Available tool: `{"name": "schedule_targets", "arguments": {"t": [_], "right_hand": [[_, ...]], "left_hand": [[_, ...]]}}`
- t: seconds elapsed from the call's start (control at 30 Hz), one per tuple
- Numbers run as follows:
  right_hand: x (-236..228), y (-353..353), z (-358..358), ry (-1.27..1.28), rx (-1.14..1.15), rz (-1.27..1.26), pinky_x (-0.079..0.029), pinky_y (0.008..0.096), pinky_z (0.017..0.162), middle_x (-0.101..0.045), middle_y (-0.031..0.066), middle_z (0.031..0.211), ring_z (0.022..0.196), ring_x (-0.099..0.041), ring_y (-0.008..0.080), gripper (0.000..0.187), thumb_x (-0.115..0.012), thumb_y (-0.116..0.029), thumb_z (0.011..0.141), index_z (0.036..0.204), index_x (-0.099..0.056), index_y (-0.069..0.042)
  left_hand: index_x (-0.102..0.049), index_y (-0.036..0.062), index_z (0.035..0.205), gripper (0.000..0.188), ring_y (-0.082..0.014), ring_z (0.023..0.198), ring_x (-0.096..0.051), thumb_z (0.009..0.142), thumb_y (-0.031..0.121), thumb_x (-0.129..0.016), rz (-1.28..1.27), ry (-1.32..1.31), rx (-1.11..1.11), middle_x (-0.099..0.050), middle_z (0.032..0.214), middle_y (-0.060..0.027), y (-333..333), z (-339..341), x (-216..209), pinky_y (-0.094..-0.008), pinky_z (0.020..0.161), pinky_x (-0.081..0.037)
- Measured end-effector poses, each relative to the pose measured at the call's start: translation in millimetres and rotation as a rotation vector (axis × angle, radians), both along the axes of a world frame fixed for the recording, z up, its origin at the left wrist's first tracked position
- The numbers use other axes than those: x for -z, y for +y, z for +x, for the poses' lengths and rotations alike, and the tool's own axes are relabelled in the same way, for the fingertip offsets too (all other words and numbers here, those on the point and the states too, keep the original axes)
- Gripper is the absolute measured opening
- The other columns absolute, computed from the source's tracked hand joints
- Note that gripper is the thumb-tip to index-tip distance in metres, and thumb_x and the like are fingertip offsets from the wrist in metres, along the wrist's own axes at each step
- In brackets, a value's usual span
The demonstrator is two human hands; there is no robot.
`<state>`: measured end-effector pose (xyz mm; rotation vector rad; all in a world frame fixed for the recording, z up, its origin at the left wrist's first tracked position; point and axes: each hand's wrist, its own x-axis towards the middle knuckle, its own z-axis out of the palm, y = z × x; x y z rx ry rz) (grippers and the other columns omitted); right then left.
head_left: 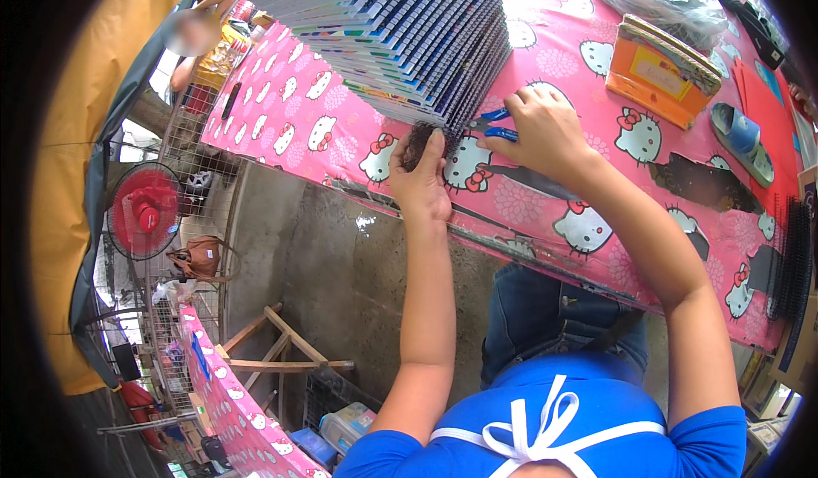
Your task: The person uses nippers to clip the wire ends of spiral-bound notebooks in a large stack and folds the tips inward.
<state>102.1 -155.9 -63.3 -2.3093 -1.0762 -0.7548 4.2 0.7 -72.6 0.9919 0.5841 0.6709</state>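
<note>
A tall stack of spiral-bound notebooks (409, 31) stands on the pink table, its dark coil spines facing right. At the stack's near bottom corner my left hand (423, 175) is closed, thumb up, round a dark, bristly bunch that looks like black binding coils (415, 147). Just right of that corner, my right hand (547, 130) grips a pair of blue-handled pliers (501, 134). The pliers' jaws point left toward the lowest spines. Whether they touch a coil is too small to tell.
The pink patterned tablecloth (588, 227) has torn dark patches. On the right are an orange box (663, 73), a blue slipper (743, 141) and black coils (792, 261). A red fan (146, 210), a brown bag (200, 258) and wooden legs (290, 342) stand left. Another person (194, 39) sits far left.
</note>
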Motion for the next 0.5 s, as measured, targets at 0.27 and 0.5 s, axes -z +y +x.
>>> {"name": "schedule_targets", "arguments": {"t": [0.27,0.5], "right_hand": [[-23.9,6.9,-8.7,0.496,-0.01,-0.307,-0.053,0.0409,0.06,-0.066,0.0151,0.069,0.064,-0.067,0.0299,0.055,-0.065,-0.055,0.075,0.077,-0.067,0.0],[6.1,1.3,-0.4,0.011,-0.014,-0.032,-0.053,0.0405,0.061,-0.066,0.0158,0.072,0.065,-0.067,0.0301,0.056,-0.065,-0.055,0.075,0.077,-0.067,0.001]], "left_hand": [[-0.048,0.0002,0.114,0.054,-0.011,0.078,-0.06,0.071,0.006,-0.081,-0.002,-0.026,-0.042,-0.062,0.098,-0.0063,0.1,1.4,4.7,-0.0202,0.06,-0.046],[-0.048,0.0,0.115,0.052,-0.0106,0.077,-0.059,0.074,0.008,-0.08,0.112,0.053,0.011,-0.062,0.096,-0.0055,-1.6,1.0,10.8,-0.0213,0.059,-0.047]]}}
